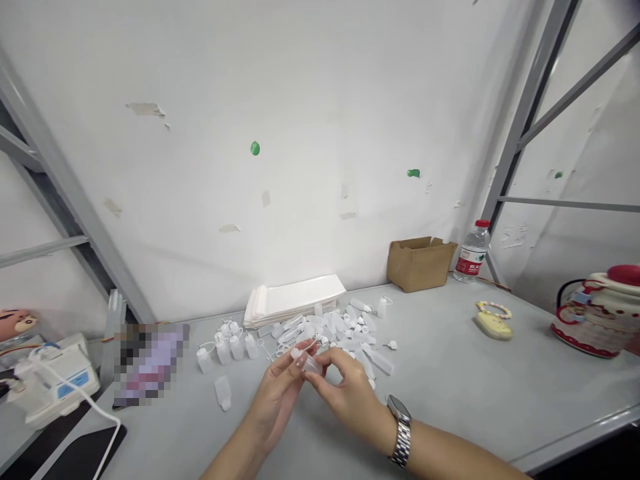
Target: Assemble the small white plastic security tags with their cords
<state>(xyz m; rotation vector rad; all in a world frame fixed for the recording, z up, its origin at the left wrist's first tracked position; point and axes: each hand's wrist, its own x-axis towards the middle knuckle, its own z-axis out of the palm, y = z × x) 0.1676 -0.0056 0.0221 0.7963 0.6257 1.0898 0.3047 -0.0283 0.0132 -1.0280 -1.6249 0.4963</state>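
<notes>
My left hand and my right hand meet over the front of the grey table, both closed on one small translucent squeeze bottle. The left fingers pinch its left end, where a thin white strap shows; the right thumb and forefinger grip the other end. Fingers hide whether its cap is on. Just behind lies a heap of loose bottles and white caps. Several capped bottles stand upright to the left. Nearer me, a single bottle lies flat.
White flat sheets or packets are stacked by the wall. Further right are a cardboard box, water bottle, bead bracelet, yellow case and patterned jug. A power strip with cables sits left.
</notes>
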